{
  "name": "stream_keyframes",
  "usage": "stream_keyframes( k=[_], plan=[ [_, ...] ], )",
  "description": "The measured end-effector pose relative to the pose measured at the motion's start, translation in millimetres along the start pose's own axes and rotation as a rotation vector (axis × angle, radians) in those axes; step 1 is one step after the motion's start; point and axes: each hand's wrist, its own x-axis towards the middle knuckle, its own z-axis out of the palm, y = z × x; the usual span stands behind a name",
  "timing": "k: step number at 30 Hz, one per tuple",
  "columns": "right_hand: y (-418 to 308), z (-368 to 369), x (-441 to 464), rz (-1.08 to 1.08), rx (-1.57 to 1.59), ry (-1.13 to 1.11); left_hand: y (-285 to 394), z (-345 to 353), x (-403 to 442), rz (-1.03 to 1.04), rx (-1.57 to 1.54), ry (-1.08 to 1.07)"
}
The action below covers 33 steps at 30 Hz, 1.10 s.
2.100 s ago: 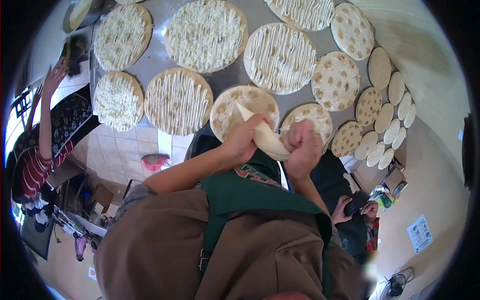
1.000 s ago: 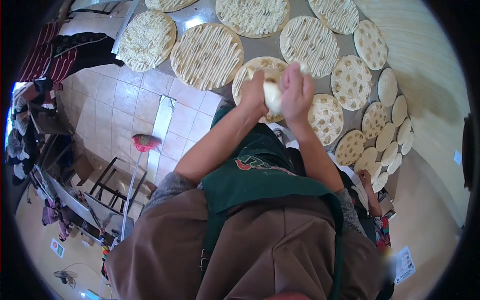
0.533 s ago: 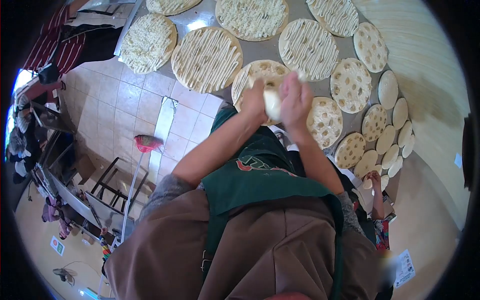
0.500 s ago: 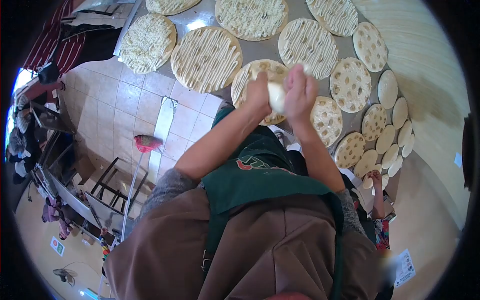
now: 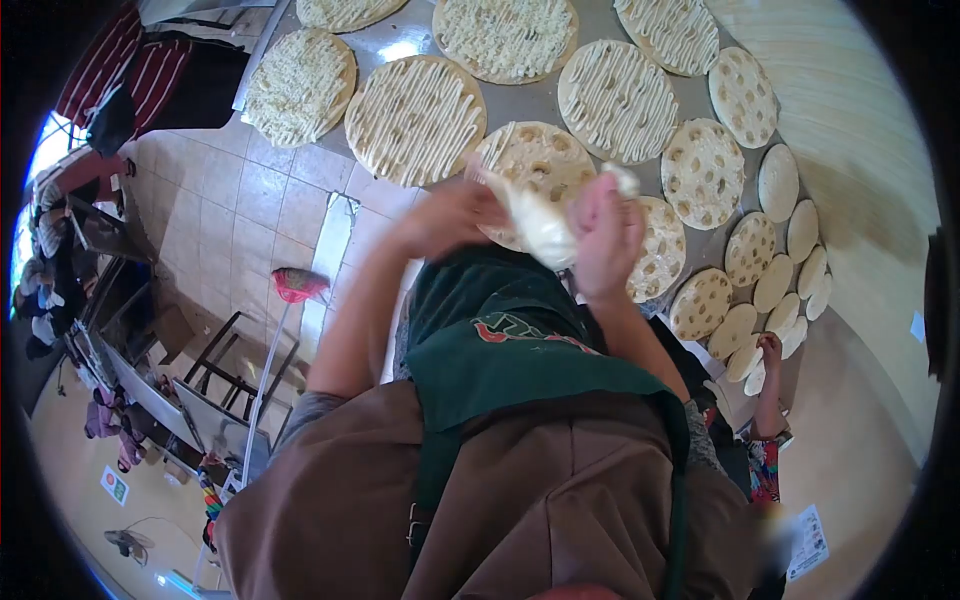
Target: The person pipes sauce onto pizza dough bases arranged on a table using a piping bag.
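Observation:
My right hand (image 5: 608, 240) grips the twisted upper end of a white piping bag (image 5: 545, 225), and a knot of the bag sticks out above the fist. The bag's narrow tip points up and left, over a round flat dough (image 5: 540, 165) with dimples and white lines along its left side. Left of the bag, my left hand (image 5: 455, 215) is blurred, its fingers loosely stretched towards the bag but not around it. Beside that dough lie a fully striped round (image 5: 415, 120), another striped one (image 5: 618, 100) and a dimpled, glazed one (image 5: 657, 250).
More rounds, some with grated topping (image 5: 300, 88), cover the metal table (image 5: 385, 35). Smaller rounds (image 5: 772, 280) stand at the right, with another person's hand (image 5: 768, 348) near them. A person in striped clothing (image 5: 125, 85) is at the upper left. A red dustpan-like object (image 5: 298, 285) lies on the tiled floor.
My left hand has come off the piping bag and moved left. The bag's tip, hidden between my hands before, now shows. White lines have appeared on the left side of the dimpled round since the earliest frame.

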Motion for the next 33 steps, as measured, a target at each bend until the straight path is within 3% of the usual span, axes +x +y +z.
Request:
stream_keyframes(
  k=[1, 3, 5, 7, 9, 10, 12, 14, 15, 16, 18, 21, 25, 30, 33],
  plan=[
    [-15.9, 1.1, 5.0, -0.076, 0.030, 0.003, -41.3, -43.4, -12.5, 0.138, -0.005, 0.000],
    [-48.1, 0.6, 7.6, -0.107, 0.020, 0.011, -130.3, -134.3, -91.1, -0.270, -0.052, 0.417],
    [-63.4, -3.4, 4.4, -0.114, 0.018, 0.042, -214.0, -187.9, -198.7, -0.679, 0.116, 0.846],
    [-60.8, -8.1, 4.4, -0.087, 0.072, 0.040, -245.7, -185.8, -274.9, -0.985, 0.287, 1.072],
    [-52.6, -11.4, -0.5, -0.041, 0.094, 0.026, -265.8, -142.0, -296.3, -1.087, 0.323, 1.130],
    [-47.2, -11.0, -0.7, -0.033, 0.099, 0.018, -264.1, -109.9, -278.6, -1.009, 0.269, 1.116],
    [-39.7, -8.2, -1.7, -0.018, 0.115, 0.003, -219.3, -32.8, -199.4, -0.664, -0.102, 0.938],
    [-32.4, -3.0, -8.1, 0.019, 0.135, -0.020, -106.4, 35.4, -100.9, -0.270, -0.818, 0.451],
    [-28.6, 0.6, -12.5, 0.036, 0.150, -0.038, -37.4, 48.9, -65.0, -0.215, -0.959, 0.176],
    [-24.7, 4.9, -18.6, 0.066, 0.150, -0.049, 6.1, 63.4, -40.3, -0.349, -1.285, 0.077],
    [-16.6, 11.8, -27.5, 0.121, 0.148, -0.077, 73.0, 69.2, -7.2, -0.343, -1.761, -0.047],
    [4.1, 8.3, -32.9, 0.112, 0.082, -0.115, 12.5, 113.7, 38.8, -0.043, -2.014, -0.240],
    [-0.6, 5.3, -27.0, 0.117, 0.081, -0.071, 30.3, 115.9, 38.3, -0.395, -1.936, 0.094],
    [8.9, -0.9, -4.6, 0.039, -0.002, -0.060, 47.1, 103.3, 62.0, -0.530, -1.740, 0.405],
    [6.7, 1.8, 27.9, -0.018, 0.030, -0.009, 65.0, 84.1, 84.7, -0.484, -1.604, 0.515]
  ],
)
